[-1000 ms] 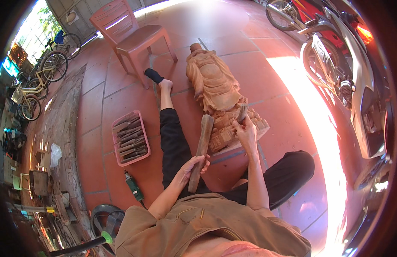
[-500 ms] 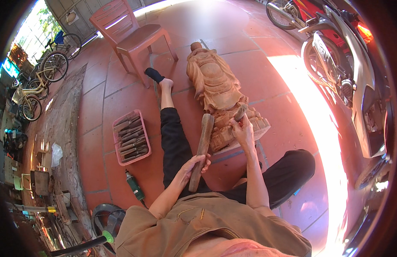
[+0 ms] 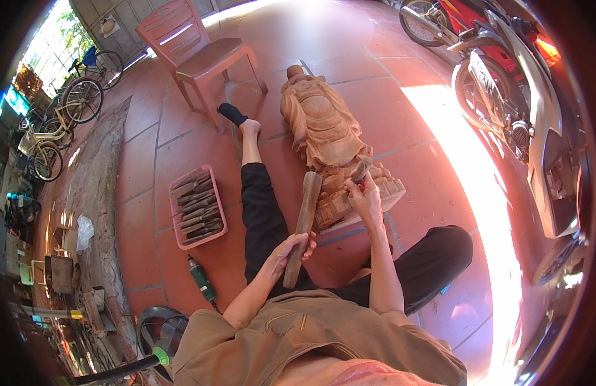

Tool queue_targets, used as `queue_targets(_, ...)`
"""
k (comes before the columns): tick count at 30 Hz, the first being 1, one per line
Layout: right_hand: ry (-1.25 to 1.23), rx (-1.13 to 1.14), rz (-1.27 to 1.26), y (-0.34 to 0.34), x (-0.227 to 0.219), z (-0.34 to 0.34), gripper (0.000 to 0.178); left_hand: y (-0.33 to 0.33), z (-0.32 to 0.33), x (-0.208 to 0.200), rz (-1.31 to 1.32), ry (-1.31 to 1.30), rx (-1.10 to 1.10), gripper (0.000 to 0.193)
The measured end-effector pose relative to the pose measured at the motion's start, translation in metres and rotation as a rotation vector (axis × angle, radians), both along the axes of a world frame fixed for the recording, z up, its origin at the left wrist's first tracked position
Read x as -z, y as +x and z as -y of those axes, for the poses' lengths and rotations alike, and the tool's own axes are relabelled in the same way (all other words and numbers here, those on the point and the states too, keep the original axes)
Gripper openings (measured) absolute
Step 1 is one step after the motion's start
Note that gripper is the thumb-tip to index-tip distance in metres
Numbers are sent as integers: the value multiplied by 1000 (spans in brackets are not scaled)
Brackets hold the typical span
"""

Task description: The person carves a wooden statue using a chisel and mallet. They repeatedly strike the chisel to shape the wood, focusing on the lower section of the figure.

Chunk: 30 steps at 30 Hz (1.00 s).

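A carved wooden statue [image 3: 324,128] of a robed figure lies on its back on the tiles, its base toward me. My left hand [image 3: 293,249] is wrapped round the lower part of a long wooden mallet [image 3: 307,202], its thicker end pointing up and away. Over the statue's base, my right hand [image 3: 365,196] grips a wood-handled chisel [image 3: 360,168]; the handle's end sticks out above the fingers, while the blade is hidden. To the left of my outstretched leg stands a pink basket [image 3: 224,230] holding several carving chisels [image 3: 198,204].
A green power tool [image 3: 201,281] lies on the floor below the basket. Beyond my foot stands a reddish plastic chair [image 3: 211,55]. Motorcycles [image 3: 504,83] are parked at right, bicycles [image 3: 82,100] at far left. A long rough timber slab [image 3: 95,206] runs along the left side.
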State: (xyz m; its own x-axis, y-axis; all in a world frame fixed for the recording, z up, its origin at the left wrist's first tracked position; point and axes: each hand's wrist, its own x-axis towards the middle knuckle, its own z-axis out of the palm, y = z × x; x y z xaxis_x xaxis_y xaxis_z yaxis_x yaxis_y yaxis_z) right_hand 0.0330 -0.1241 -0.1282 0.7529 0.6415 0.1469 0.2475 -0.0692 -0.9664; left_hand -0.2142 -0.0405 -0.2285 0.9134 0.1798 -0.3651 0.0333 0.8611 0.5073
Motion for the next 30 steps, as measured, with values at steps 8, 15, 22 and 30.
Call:
queue_targets(8, 23, -6, -24, -1, -1, 0, 16, 0, 1, -2, -9, -6, 9, 37)
queue_targets(15, 39, -3, -28, -1, 0, -1, 17, 0, 1, 0, -7, 2, 14, 38)
queue_targets(22, 24, -3, -9, 2, 3, -1, 16, 0, 1, -1, -3, 6, 10, 38)
queue_targets(30, 48, -17, -135, 2, -7, 3, 19, -2, 1, -6, -22, 12, -16, 35)
